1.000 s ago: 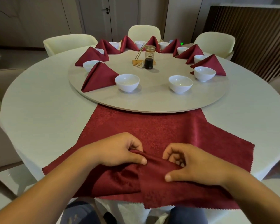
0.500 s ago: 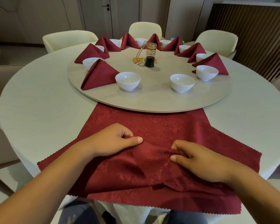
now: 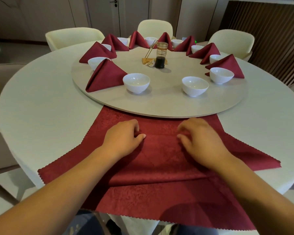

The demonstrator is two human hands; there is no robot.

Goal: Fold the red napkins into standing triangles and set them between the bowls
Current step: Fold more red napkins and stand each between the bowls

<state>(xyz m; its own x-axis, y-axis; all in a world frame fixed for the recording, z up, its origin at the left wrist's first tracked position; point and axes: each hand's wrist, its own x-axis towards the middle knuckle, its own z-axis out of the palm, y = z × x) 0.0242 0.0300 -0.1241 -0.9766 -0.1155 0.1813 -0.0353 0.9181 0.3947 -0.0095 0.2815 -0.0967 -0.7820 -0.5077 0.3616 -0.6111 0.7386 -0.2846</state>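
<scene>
A red napkin (image 3: 159,160) lies on the near table, its near edge folded up toward the turntable. My left hand (image 3: 124,136) and my right hand (image 3: 199,138) pinch the folded edge, one at each side, pressing it flat. Under it lie more red napkins (image 3: 143,197), spread flat and hanging over the table's edge. On the turntable (image 3: 159,106) white bowls ring the rim, the nearest two being a left bowl (image 3: 136,82) and a right bowl (image 3: 195,86) with bare room between them. Folded triangles such as the nearest left one (image 3: 107,76) stand between the farther bowls.
A dark sauce bottle (image 3: 161,55) and a toothpick holder (image 3: 148,55) stand at the turntable's middle. Cream chairs (image 3: 154,28) surround the round white table (image 3: 41,106). A slatted wood wall (image 3: 270,31) is at the right.
Both hands have carried the napkin's near edge forward from the table's front toward the turntable and spread apart, flattening the fold.
</scene>
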